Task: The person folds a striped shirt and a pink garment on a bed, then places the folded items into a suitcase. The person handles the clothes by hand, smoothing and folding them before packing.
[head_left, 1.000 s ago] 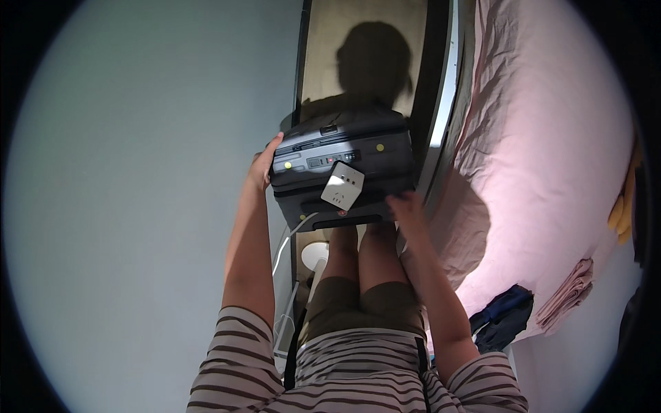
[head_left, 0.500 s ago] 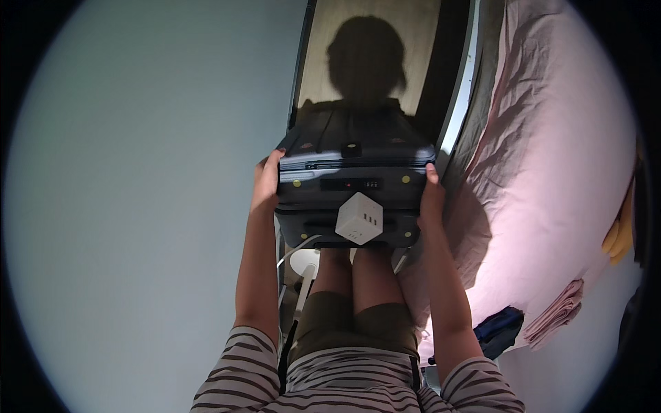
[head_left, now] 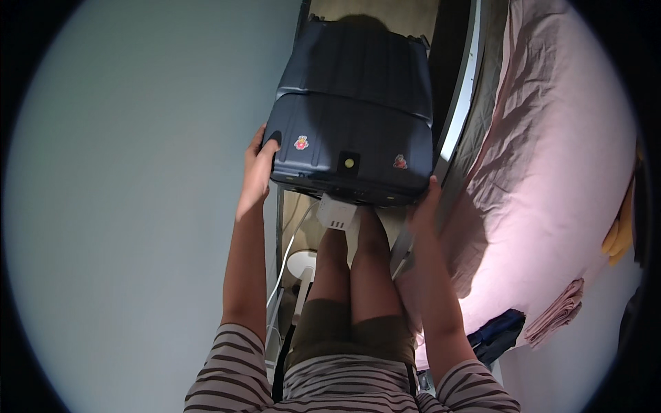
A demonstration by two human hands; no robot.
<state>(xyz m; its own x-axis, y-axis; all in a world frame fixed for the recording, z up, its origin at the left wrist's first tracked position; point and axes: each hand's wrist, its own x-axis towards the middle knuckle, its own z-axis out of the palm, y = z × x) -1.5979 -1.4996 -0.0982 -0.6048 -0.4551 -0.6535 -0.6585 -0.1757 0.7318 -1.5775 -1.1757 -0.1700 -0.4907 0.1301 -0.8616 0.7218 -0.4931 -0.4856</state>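
Both hands grip a dark blue hard-shell suitcase [head_left: 352,120] by its near corners. Its broad ribbed face, with two small stickers and a yellow dot, is turned up towards me. My left hand [head_left: 257,168] closes round the left near corner, thumb on top. At the right near corner, my right hand [head_left: 425,201] holds on from the side; most of its fingers are hidden or in shadow. A white cube-shaped power strip [head_left: 337,214] hangs at the suitcase's near edge, above my legs. A white cable [head_left: 292,244] runs down from it.
A pale wall [head_left: 138,193] stands close on the left. To the right is a bed with pink bedding [head_left: 558,172], dark clothing [head_left: 497,335] and folded pink cloth [head_left: 558,313] at its near end. A white round-based stand [head_left: 301,265] is by my legs.
The suitcase has tilted, so its broad face shows instead of the side with the lock. Both hands stayed on it. The power strip sits lower and more to the left against the suitcase.
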